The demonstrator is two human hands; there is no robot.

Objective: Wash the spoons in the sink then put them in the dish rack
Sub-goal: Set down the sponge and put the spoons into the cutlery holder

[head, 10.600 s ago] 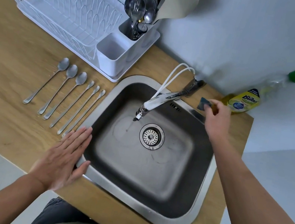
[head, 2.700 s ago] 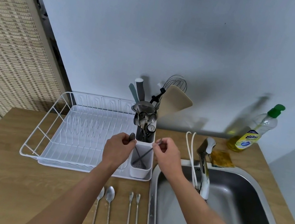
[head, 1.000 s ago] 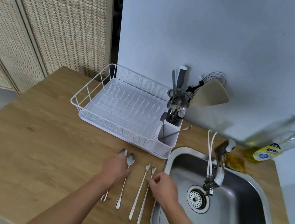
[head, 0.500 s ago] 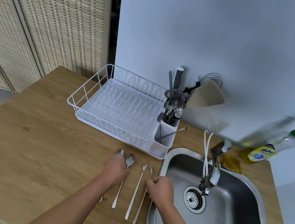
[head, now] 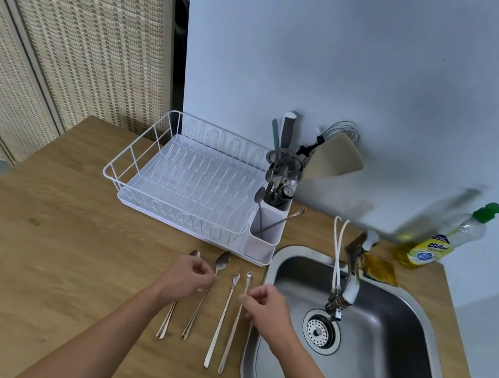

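Pinching now: left hand (head: pixel 189 278) on big spoon (head: pixel 206 294), right hand (head: pixel 263 308) on slender spoon (head: pixel 234 326); both previously just reaching.

Four metal spoons (head: pixel 220 318) lie side by side on the wooden tabletop (head: pixel 27 266), bowls toward the white dish rack (head: pixel 190 178). The steel sink (head: pixel 380 345) sits just right of them. Two more spoons (head: pixel 272 219) lean in the rack's cutlery holder.

Soap bottle (head: pixel 445 243) beside sponge (head: pixel 381 269)

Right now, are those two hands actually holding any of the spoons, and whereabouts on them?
Each seems to pinch a spoon mid-handle: the left hand a larger spoon, the right hand the thin spoon nearest the sink. Neither looks lifted.
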